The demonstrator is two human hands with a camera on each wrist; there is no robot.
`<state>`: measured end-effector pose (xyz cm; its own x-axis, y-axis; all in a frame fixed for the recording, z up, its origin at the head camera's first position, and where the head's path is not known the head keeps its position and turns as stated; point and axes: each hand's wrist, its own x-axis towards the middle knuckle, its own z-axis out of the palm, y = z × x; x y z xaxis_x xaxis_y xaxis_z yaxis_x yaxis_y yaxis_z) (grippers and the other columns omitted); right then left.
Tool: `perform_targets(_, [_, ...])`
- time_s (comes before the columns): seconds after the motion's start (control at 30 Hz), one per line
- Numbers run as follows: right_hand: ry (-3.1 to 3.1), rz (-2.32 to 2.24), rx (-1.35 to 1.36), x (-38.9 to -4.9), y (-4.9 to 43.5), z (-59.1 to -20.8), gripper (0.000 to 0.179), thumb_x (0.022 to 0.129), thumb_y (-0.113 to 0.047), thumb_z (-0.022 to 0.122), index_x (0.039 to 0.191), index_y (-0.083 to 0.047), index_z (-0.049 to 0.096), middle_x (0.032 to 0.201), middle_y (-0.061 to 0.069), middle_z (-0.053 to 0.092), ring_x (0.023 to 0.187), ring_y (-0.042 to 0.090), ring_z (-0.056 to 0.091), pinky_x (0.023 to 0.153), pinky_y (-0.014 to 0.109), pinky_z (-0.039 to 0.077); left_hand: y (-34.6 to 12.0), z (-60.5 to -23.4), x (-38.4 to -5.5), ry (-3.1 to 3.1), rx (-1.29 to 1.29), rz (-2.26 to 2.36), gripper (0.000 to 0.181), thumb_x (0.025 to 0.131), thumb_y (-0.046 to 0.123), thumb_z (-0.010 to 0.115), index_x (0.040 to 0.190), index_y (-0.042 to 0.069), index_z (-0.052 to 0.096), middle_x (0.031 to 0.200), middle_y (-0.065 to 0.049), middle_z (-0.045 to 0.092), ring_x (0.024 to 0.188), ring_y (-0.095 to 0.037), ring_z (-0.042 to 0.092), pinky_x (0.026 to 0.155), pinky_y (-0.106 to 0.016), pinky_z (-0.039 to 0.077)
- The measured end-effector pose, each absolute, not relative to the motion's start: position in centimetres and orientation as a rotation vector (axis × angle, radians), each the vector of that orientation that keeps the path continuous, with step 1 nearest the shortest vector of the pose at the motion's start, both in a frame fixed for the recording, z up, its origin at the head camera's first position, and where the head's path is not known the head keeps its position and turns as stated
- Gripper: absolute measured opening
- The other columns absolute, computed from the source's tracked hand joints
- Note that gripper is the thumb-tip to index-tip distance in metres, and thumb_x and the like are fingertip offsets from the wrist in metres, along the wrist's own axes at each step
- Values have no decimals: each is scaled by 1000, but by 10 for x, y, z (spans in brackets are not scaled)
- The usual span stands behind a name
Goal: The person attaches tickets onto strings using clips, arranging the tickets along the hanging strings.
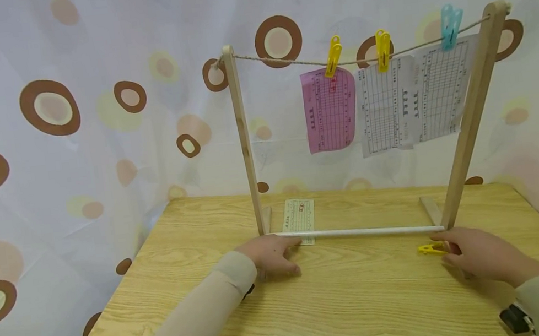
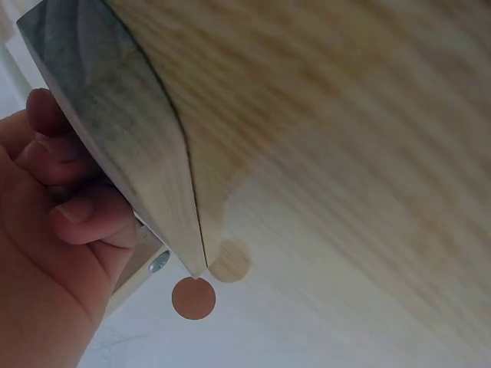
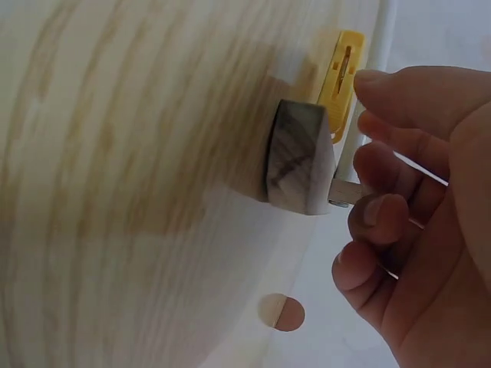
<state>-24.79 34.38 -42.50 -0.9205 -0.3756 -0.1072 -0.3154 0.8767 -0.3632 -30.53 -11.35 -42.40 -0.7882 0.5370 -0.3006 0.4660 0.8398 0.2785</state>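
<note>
A wooden drying rack (image 1: 242,138) stands on the table, with a cord strung between its posts. My left hand (image 1: 271,253) is at the base of the left post, its curled fingers (image 2: 84,218) against the wooden foot (image 2: 142,130). Its index finger reaches over the white rod (image 1: 371,230). My right hand (image 1: 484,254) is at the right post's base, with fingers (image 3: 383,218) loosely bent and a gap between them and the right foot (image 3: 299,157). A yellow clothespin (image 1: 431,249) lies right at its fingertips.
A pink slip (image 1: 330,108) and white slips (image 1: 387,104) hang from the cord by yellow clothespins (image 1: 383,49) and a blue clothespin (image 1: 450,25). A pale green slip (image 1: 298,214) lies on the wood-grain table (image 1: 355,302) under the rod. A dotted curtain (image 1: 110,42) is behind.
</note>
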Motion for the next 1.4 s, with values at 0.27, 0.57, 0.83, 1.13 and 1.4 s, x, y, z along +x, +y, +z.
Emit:
perform_targets(0.27, [2880, -442, -510, -251, 346, -426, 48, 95, -20, 67, 136, 2, 59, 73, -2, 45, 59, 12, 38, 54, 29, 33, -109, -426, -307, 2670, 796, 255, 64, 89, 56, 69, 146, 34, 52, 134, 7, 61, 121, -13, 56, 100, -41, 46])
perform_targets(0.57, [2874, -447, -497, -253, 346, -425, 43, 96, -18, 66, 134, 2, 61, 78, -2, 49, 63, 13, 41, 57, 31, 35, -103, -426, -307, 2638, 961, 318, 28, 96, 40, 66, 123, 31, 68, 104, 13, 65, 90, -6, 58, 83, -32, 50])
perform_targets(0.83, [2920, -393, -545, -255, 348, -427, 43, 92, -21, 72, 130, -2, 65, 113, 13, 67, 91, 21, 61, 74, 47, 51, -102, -425, -309, 2642, 988, 385, 28, 97, 24, 69, 124, 29, 69, 80, 11, 57, 70, -6, 50, 66, -25, 44])
perform_targets(1.13, [2887, -392, -491, -257, 349, -429, 47, 94, -21, 70, 134, 2, 61, 87, 1, 58, 69, 14, 46, 60, 34, 40, -103, -427, -314, 2707, 938, 236, 44, 101, 22, 64, 143, 31, 58, 105, 7, 66, 78, -10, 53, 69, -28, 45])
perform_targets(1.4, [2911, -362, -503, -260, 350, -434, 39, 94, -20, 71, 128, -1, 65, 88, -5, 58, 73, 14, 48, 64, 36, 41, -107, -424, -306, 2706, 809, 242, 70, 92, 41, 75, 154, 36, 43, 100, 12, 68, 82, -9, 60, 77, -33, 52])
